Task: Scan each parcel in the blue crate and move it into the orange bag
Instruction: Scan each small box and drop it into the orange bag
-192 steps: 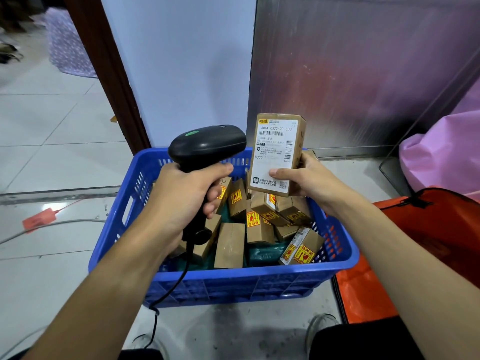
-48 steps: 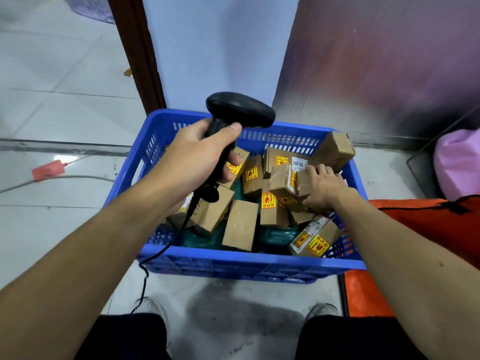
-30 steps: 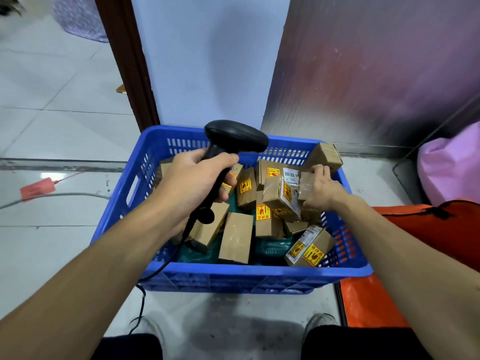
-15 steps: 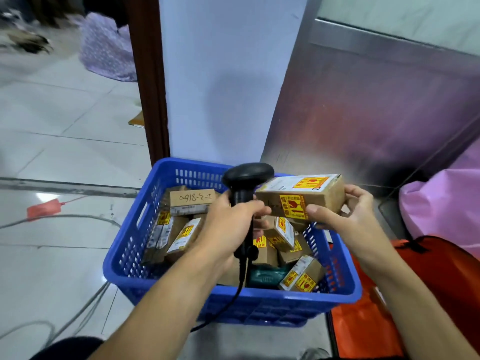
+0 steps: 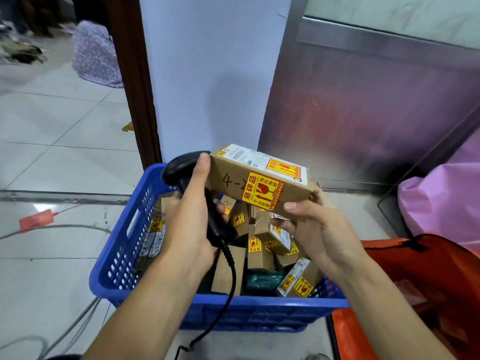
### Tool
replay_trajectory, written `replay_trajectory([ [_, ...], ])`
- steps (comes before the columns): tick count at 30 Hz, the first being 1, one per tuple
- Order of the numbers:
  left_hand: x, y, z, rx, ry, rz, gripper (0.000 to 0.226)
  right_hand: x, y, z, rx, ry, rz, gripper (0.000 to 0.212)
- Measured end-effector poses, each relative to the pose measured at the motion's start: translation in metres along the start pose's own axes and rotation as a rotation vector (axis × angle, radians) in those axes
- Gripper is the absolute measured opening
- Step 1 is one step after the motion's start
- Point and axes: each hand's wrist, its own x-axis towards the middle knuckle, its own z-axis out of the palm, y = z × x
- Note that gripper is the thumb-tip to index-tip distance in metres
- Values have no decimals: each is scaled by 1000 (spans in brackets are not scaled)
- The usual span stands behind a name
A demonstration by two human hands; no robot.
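At frame centre, the right hand [image 5: 315,229] grips a long brown cardboard parcel [image 5: 259,184] above the blue plastic crate [image 5: 124,253]; the left hand [image 5: 189,216] clenches a black handheld scanner [image 5: 181,167], thumb touching the parcel's end. The orange fabric bag [image 5: 428,294] lies lower right.

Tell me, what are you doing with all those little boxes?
A person is scanning parcels. The left hand grips a black scanner, and the right hand holds one cardboard parcel up beside it, above the blue crate. Many more parcels sit in the crate. The orange bag waits open at the right.
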Motion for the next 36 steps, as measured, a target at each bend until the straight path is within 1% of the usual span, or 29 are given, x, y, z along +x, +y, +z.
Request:
replay_trajectory([
  [2,-1,-3,3,7,15,24,49,-1,3,2,-133,34,-11,101],
  [4,-2,-5,5,6,36,52,48,-2,3,5,-315,65,-42,103],
  [6,-2,-5,6,9,36,74,49,-4,3,8,-451,81,-76,99],
  [9,-1,-6,7,39,28,93,49,-7,9,11,-589,61,-140,95],
  [12,1,-6,5,69,70,75,44,-13,15,16,-729,48,-202,94],
  [13,3,-4,4,73,81,62,44,-15,14,15,-754,28,-196,92],
  [14,5,-2,3,72,80,51,44,-14,14,14,-749,-10,-164,91],
  [16,8,6,0,62,49,50,46,-11,10,12,-623,-108,-41,88],
  [18,10,15,-3,89,7,78,43,-4,9,9,-446,-108,73,90],
  [19,10,18,-5,118,-9,103,39,-2,10,8,-396,-102,94,85],
  [21,8,20,-7,189,-33,154,37,-4,9,10,-404,-130,78,74],
  [23,5,17,-6,260,-65,194,39,-10,9,12,-441,-142,77,74],
  [27,-4,6,1,363,-145,192,38,-13,4,15,-455,-156,94,58],
  [31,-8,3,5,419,-150,204,40,-11,3,15,-416,-127,99,66],
  [36,-13,1,10,422,-166,225,42,-12,-2,11,-338,-116,116,63],
])
